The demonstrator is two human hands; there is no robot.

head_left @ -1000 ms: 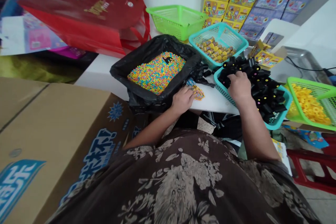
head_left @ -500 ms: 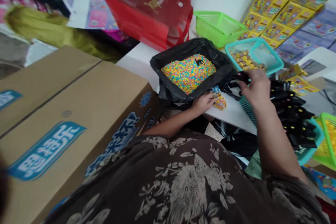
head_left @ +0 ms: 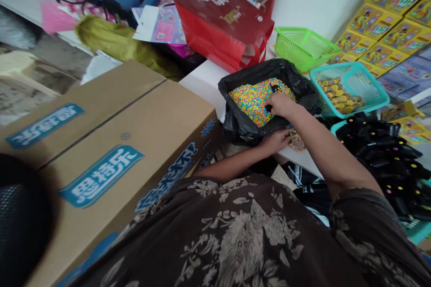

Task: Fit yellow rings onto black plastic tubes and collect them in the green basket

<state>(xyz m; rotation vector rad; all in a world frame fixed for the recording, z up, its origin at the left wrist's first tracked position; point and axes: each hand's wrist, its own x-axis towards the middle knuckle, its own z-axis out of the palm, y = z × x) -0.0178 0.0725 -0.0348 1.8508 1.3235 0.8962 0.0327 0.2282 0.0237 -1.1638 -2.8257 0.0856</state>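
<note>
My right hand (head_left: 282, 104) reaches into a bin lined with a black plastic bag (head_left: 232, 119). Its fingers are closed round a small black object, partly hidden, low over the many coloured candy-like beads (head_left: 247, 98). Another black piece (head_left: 276, 88) lies on the beads at the far side. Just below the bin's near rim, my left hand (head_left: 276, 141) pinches a small yellow-orange printed packet (head_left: 297, 142), partly covered by my right forearm. To the right, a teal basket (head_left: 419, 228) is heaped with black pieces (head_left: 380, 143) bearing coloured dots.
A large cardboard box (head_left: 111, 143) stands close on my left. Behind the bin are a red bag (head_left: 222, 22), a green basket (head_left: 303, 49) and a teal basket (head_left: 370, 85) with yellow-capped tubes (head_left: 341, 96). Yellow boxes (head_left: 373, 22) are stacked at the back right.
My right hand has moved left from the heap of black pieces into the bin of beads, with a black object in it. My left hand stays by the near rim with the packet. The view has shifted.
</note>
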